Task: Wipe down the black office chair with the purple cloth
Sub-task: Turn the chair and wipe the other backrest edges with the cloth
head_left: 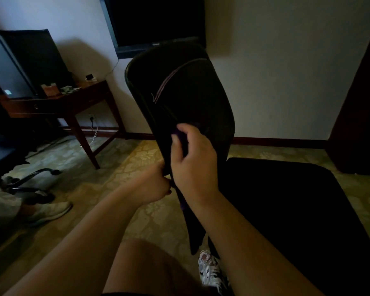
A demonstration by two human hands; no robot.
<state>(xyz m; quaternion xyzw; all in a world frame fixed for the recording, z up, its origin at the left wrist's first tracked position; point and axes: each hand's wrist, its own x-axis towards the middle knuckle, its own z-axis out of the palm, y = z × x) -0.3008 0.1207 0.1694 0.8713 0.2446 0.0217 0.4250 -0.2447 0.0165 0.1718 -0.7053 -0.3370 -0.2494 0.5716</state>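
Observation:
The black office chair stands in the middle of the dim room, its backrest (192,95) tilted and its seat (297,210) at the lower right. The purple cloth (181,137) lies draped over the backrest, with a pale stitched hem showing near the top. My right hand (192,159) grips a fold of the cloth against the lower backrest. My left hand (156,184) pinches the left edge of the backrest or the cloth there; I cannot tell which. The cloth's lower end hangs down below my right wrist.
A wooden desk (73,103) with a dark monitor (36,63) stands at the left, and a TV (154,22) hangs on the wall behind the chair. Another chair's base (30,182) and a person's shoe (49,212) are on the patterned carpet at the left. My own shoe (209,268) is below.

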